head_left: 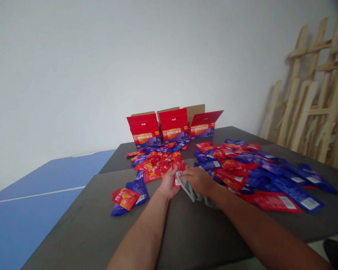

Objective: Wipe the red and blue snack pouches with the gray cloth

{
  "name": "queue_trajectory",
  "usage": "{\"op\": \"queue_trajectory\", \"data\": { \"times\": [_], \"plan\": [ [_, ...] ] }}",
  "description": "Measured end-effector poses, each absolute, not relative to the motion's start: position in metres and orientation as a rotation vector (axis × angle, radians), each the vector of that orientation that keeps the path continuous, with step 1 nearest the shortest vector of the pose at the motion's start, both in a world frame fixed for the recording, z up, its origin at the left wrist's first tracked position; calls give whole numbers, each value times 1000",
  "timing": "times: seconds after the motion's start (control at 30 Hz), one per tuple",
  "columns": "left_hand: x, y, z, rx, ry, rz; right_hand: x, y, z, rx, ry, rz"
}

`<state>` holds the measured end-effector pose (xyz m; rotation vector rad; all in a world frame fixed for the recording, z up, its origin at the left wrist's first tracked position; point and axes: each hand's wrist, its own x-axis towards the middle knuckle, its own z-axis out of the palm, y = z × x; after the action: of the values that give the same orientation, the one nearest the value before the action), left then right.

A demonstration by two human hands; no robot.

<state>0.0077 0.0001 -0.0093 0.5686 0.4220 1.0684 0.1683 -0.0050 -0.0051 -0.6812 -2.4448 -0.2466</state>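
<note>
Near the middle of the dark table (101, 210), my left hand (169, 182) is closed on a red packet (178, 165). Beside it, my right hand (198, 180) grips a grey cloth (192, 194) whose upper part lies against the packet and whose rest hangs down toward the table. Behind my left hand is a pile of red and blue packets (154, 163). To the right spreads a larger heap of red and blue packets (242, 165). At the left lies a small group with a red packet (125, 198) over blue ones.
Three open red and purple boxes (173, 131) stand in a row at the back of the table. A blue table (45, 202) with a white line adjoins at the left. Wooden frames (310, 97) lean against the wall at the right.
</note>
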Motion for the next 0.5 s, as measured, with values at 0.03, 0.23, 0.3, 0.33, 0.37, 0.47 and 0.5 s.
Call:
{"op": "queue_trajectory", "data": {
  "times": [0.03,0.23,0.3,0.33,0.37,0.47,0.5],
  "plan": [
    [9,-1,-10,579,423,1056,170,-3,-5,-744,-2413,-255],
    [12,-12,-8,649,447,1010,180,4,-3,-955,-2227,-267],
    [10,-13,-8,651,465,983,182,6,-4,-983,-2174,-251],
    [10,-13,-9,648,478,969,183,8,-4,-1002,-2140,-245],
    [9,-13,-10,644,491,959,184,10,-4,-1026,-2099,-241],
    [8,-10,-11,629,522,976,189,13,-4,-1085,-1973,-236],
    [8,-9,-11,615,524,994,190,13,-3,-1085,-1940,-241]
  ]
}}
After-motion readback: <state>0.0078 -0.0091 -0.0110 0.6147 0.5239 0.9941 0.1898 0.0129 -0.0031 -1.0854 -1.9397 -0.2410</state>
